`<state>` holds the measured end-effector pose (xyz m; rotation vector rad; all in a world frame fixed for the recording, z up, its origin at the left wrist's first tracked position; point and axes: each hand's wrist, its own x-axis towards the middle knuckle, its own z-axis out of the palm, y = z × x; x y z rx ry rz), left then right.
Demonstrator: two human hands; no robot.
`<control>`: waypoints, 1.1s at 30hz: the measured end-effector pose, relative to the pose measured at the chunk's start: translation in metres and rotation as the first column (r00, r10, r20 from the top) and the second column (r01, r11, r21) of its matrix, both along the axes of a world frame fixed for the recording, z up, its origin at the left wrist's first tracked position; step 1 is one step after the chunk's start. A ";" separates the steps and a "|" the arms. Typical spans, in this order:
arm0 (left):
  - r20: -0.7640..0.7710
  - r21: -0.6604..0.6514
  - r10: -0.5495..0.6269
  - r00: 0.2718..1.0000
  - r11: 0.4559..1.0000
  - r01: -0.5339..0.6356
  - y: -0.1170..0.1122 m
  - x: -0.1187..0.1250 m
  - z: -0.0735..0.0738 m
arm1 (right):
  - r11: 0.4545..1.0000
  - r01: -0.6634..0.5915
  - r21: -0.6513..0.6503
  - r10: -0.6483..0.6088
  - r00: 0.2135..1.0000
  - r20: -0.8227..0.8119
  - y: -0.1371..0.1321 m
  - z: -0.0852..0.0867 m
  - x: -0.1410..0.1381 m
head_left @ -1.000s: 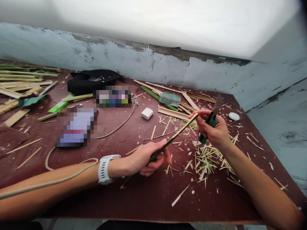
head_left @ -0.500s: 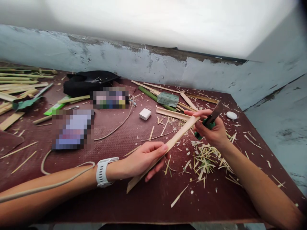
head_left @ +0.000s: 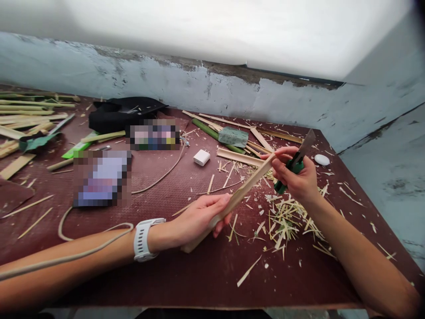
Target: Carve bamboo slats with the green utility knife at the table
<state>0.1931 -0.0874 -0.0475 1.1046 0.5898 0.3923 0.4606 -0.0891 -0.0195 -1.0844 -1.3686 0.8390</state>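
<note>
A pale bamboo strip (head_left: 247, 186) slants up to the right above the table, its edge turned toward me. My left hand (head_left: 212, 215) is closed round its lower part, thumb on top. The fingertips of my right hand (head_left: 295, 175) touch the strip's far end. That same hand grips a green-handled utility knife (head_left: 294, 166), its blade pointing up and away from the strip. Beneath the right hand lies a heap of thin bamboo shavings (head_left: 287, 221).
A white charger plug (head_left: 201, 157) lies mid-table, with a phone (head_left: 102, 179) and its cable to the left. Bamboo pieces (head_left: 29, 119) are piled at far left beside a black cap (head_left: 122, 113). A white oval object (head_left: 322, 160) sits near the right edge.
The bamboo strip has been rolled in my hands, from its flat face to its edge. My right hand and the knife have shifted slightly right.
</note>
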 end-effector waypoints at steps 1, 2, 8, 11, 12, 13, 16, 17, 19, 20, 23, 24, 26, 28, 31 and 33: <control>0.001 0.003 -0.005 1.000 1.000 0.005 0.001 0.000 -0.001 | 1.000 0.015 -0.005 -0.015 1.000 0.007 0.000 0.000 0.000; 0.001 -0.002 -0.015 1.000 1.000 0.015 0.001 0.000 -0.002 | 1.000 0.023 -0.009 -0.023 0.999 0.023 0.001 0.000 0.001; 0.021 -0.080 -0.009 1.000 0.997 0.011 0.003 -0.001 -0.006 | 1.000 0.014 0.013 -0.016 0.987 0.161 0.004 -0.006 0.007; -0.008 -0.083 -0.013 1.000 0.996 0.013 0.004 -0.002 -0.004 | 1.000 -0.013 0.007 0.011 0.980 0.201 0.005 -0.008 0.008; -0.013 -0.094 -0.020 1.000 0.995 0.018 0.003 -0.002 -0.003 | 1.000 -0.006 0.008 0.004 0.975 0.221 0.006 -0.008 0.007; -0.006 -0.108 -0.025 1.000 0.994 0.024 0.003 -0.002 -0.003 | 1.000 0.016 0.007 -0.017 0.968 0.252 0.006 -0.009 0.006; 0.076 -0.109 -0.015 0.997 0.994 0.023 0.002 -0.001 -0.004 | 0.986 0.167 0.007 -0.155 0.900 0.408 0.007 -0.012 0.004; 0.104 -0.093 -0.007 0.995 0.996 0.017 0.002 -0.001 -0.005 | 0.974 0.226 0.008 -0.203 0.859 0.470 0.006 -0.012 0.003; 0.140 -0.058 0.018 0.990 0.998 -0.010 0.001 0.000 -0.007 | 0.949 0.314 0.025 -0.271 0.774 0.573 0.004 -0.008 0.001; 0.147 -0.047 0.031 0.989 0.999 -0.025 0.001 0.000 -0.008 | 0.940 0.338 0.039 -0.291 0.739 0.607 0.003 -0.005 -0.001; 0.143 -0.041 0.069 0.987 0.997 -0.063 -0.001 0.001 -0.008 | 0.938 0.339 0.075 -0.301 0.688 0.661 -0.001 0.007 -0.008; 0.133 -0.044 0.077 0.988 0.996 -0.072 -0.001 0.000 -0.007 | 0.942 0.326 0.078 -0.291 0.681 0.672 -0.003 0.010 -0.010; 0.118 -0.051 0.087 0.989 0.995 -0.081 -0.002 -0.001 -0.004 | 0.955 0.289 0.066 -0.252 0.671 0.698 -0.005 0.014 -0.016; 0.118 -0.064 0.082 0.990 0.995 -0.075 -0.002 -0.002 -0.002 | 0.966 0.252 0.055 -0.213 0.659 0.721 -0.008 0.014 -0.021; 0.135 -0.086 0.064 0.989 0.995 -0.053 -0.003 -0.003 0.000 | 0.977 0.208 0.037 -0.168 0.658 0.734 -0.018 0.007 -0.028; 0.149 -0.117 0.042 0.988 0.993 -0.024 -0.003 -0.004 0.000 | 0.983 0.181 0.021 -0.138 0.666 0.733 -0.027 0.000 -0.033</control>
